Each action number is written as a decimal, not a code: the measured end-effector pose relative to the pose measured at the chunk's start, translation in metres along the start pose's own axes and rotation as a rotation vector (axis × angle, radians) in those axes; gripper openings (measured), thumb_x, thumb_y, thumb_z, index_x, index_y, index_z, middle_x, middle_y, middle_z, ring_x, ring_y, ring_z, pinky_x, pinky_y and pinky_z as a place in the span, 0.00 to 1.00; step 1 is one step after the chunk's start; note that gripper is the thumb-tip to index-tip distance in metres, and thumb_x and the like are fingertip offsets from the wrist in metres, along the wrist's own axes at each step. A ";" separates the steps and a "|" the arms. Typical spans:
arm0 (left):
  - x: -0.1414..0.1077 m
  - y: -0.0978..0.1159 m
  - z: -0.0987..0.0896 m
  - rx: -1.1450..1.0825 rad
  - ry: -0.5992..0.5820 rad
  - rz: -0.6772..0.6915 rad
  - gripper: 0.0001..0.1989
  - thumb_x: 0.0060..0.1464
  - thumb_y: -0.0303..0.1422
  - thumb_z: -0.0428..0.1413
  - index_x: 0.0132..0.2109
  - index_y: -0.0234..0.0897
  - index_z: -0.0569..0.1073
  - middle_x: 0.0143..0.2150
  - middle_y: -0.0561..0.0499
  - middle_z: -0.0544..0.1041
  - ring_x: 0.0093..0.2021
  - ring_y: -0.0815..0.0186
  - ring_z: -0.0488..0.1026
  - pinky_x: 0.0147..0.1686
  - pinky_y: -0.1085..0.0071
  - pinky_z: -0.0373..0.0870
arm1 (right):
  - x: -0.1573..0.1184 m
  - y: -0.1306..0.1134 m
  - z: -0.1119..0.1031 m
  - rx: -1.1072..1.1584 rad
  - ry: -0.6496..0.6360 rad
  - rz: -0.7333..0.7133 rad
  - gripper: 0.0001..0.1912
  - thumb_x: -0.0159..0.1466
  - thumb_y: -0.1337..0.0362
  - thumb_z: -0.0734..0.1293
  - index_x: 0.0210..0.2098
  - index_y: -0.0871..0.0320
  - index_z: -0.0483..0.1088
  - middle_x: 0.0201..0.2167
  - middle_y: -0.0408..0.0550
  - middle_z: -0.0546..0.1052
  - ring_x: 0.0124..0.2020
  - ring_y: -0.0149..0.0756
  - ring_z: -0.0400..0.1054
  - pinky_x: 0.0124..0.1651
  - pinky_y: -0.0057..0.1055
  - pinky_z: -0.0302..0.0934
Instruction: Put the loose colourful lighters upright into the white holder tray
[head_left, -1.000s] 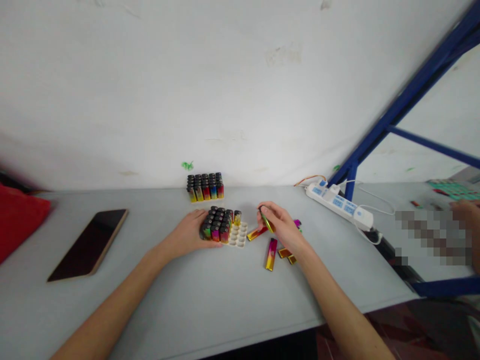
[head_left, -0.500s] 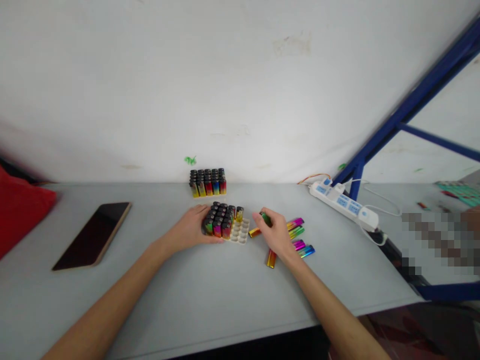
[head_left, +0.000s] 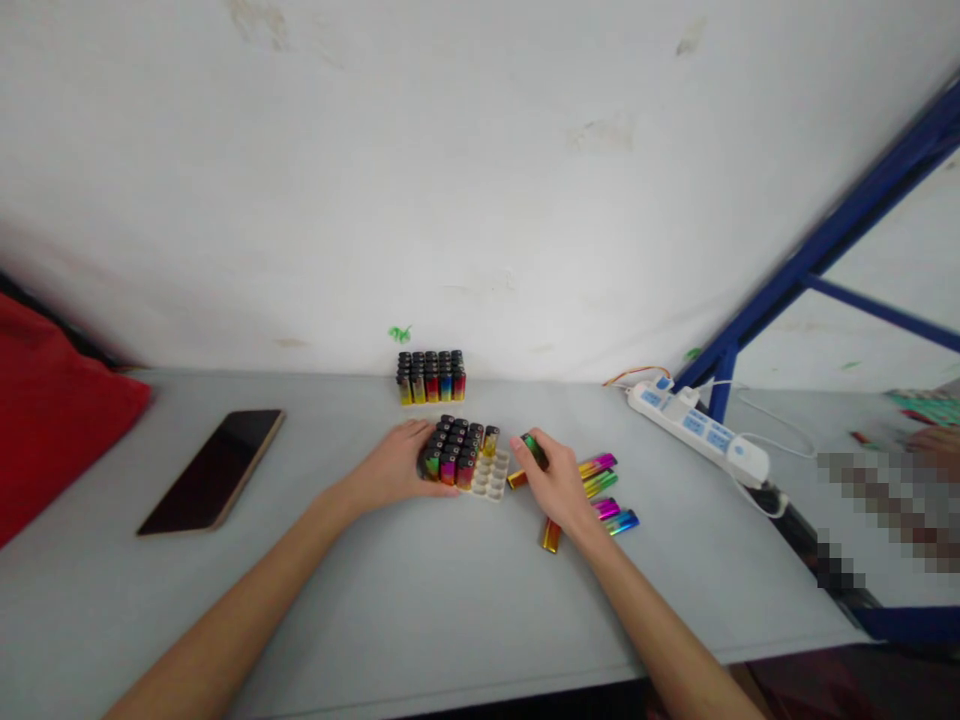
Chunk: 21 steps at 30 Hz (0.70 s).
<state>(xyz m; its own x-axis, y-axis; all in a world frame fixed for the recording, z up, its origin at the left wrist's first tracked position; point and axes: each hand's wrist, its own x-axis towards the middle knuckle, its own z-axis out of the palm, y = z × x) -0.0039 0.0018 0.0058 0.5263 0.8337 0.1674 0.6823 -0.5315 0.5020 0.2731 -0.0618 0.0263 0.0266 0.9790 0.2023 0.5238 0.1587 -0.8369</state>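
Observation:
My left hand [head_left: 397, 468] rests against the left side of a white tray [head_left: 493, 481] that stands partly filled with upright rainbow-coloured lighters [head_left: 454, 452]. My right hand [head_left: 556, 480] holds one greenish lighter [head_left: 535, 449] just right of the tray's vacant holes. Several loose lighters [head_left: 606, 490] lie flat on the grey table [head_left: 420, 590] under and to the right of that hand. A second, full block of lighters [head_left: 431, 375] stands against the wall behind.
A dark phone [head_left: 214, 470] lies at the left, with a red bag [head_left: 52, 420] beyond it. A white power strip [head_left: 697, 430] and a blue metal frame [head_left: 787, 280] are at the right. Another person's hand [head_left: 934, 440] shows at the far right edge.
My right hand came down from a raised pose toward the tray's right edge with the lighter in it. The loose lighters beside it have come into sight. The left hand stayed put.

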 end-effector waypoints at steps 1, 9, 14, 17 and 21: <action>0.000 0.000 0.000 0.002 0.002 0.000 0.47 0.41 0.59 0.75 0.63 0.39 0.78 0.62 0.38 0.82 0.63 0.39 0.79 0.69 0.48 0.71 | -0.001 0.001 0.001 -0.015 0.001 0.000 0.27 0.70 0.40 0.62 0.25 0.52 0.56 0.21 0.36 0.58 0.26 0.32 0.54 0.32 0.32 0.48; 0.000 0.000 -0.002 -0.007 -0.010 0.012 0.43 0.42 0.57 0.75 0.61 0.41 0.79 0.62 0.40 0.83 0.63 0.41 0.79 0.68 0.50 0.72 | -0.004 0.005 0.003 -0.037 -0.018 0.000 0.20 0.68 0.49 0.62 0.24 0.51 0.57 0.19 0.37 0.59 0.25 0.32 0.54 0.31 0.32 0.46; 0.000 0.000 -0.002 0.005 -0.004 0.017 0.42 0.42 0.57 0.75 0.60 0.41 0.79 0.60 0.40 0.83 0.62 0.41 0.79 0.67 0.50 0.73 | -0.002 0.002 -0.003 -0.003 -0.050 -0.070 0.21 0.75 0.46 0.61 0.31 0.51 0.62 0.25 0.40 0.68 0.29 0.37 0.62 0.35 0.33 0.55; 0.000 0.001 -0.002 0.009 -0.016 0.005 0.44 0.42 0.57 0.75 0.61 0.40 0.78 0.62 0.40 0.83 0.63 0.41 0.79 0.69 0.51 0.71 | -0.001 0.002 -0.005 -0.027 -0.032 -0.180 0.18 0.77 0.48 0.61 0.34 0.51 0.65 0.36 0.48 0.74 0.38 0.42 0.69 0.43 0.36 0.62; 0.000 0.003 -0.002 0.012 -0.023 -0.006 0.45 0.41 0.58 0.76 0.61 0.39 0.78 0.62 0.38 0.82 0.64 0.40 0.78 0.69 0.49 0.70 | 0.000 0.006 -0.006 -0.124 -0.035 -0.215 0.23 0.78 0.46 0.61 0.29 0.50 0.61 0.31 0.46 0.71 0.33 0.41 0.66 0.41 0.37 0.61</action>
<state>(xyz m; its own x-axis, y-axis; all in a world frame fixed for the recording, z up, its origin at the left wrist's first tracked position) -0.0029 0.0010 0.0088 0.5336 0.8332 0.1451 0.6915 -0.5286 0.4925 0.2812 -0.0612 0.0241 -0.1247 0.9286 0.3496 0.6150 0.3488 -0.7072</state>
